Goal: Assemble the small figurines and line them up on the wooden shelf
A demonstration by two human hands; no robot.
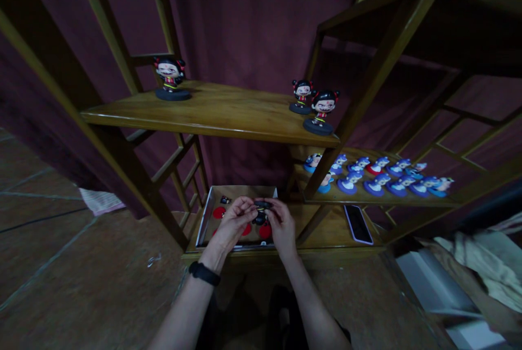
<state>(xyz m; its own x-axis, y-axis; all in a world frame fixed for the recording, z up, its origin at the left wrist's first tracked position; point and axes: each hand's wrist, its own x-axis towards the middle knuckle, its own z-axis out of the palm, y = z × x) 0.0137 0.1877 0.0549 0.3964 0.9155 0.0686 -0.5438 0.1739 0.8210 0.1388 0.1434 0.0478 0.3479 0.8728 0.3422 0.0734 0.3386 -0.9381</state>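
small dark piece point(263, 205) pinched between fingertips of both hands, above the open box point(204, 218) | left hand point(233, 223) closed on its left end, right hand point(282, 225) on its right | red discs point(219, 212) inside the box on the bottom shelf point(326, 230) | smartphone point(358, 224) lies right | blue figurines point(383, 177) on the shelf above

Tray point(205, 218) on the bottom shelf point(326, 230), phone point(358, 224) right of it, figurines point(322, 106) on shelves above.

shelf tally
three black-haired figures point(171, 75), about twelve blue figures point(377, 165), one phone point(358, 223), one tray point(204, 219), at least three red discs point(219, 212), one dark piece point(263, 205), one wristband point(204, 273).
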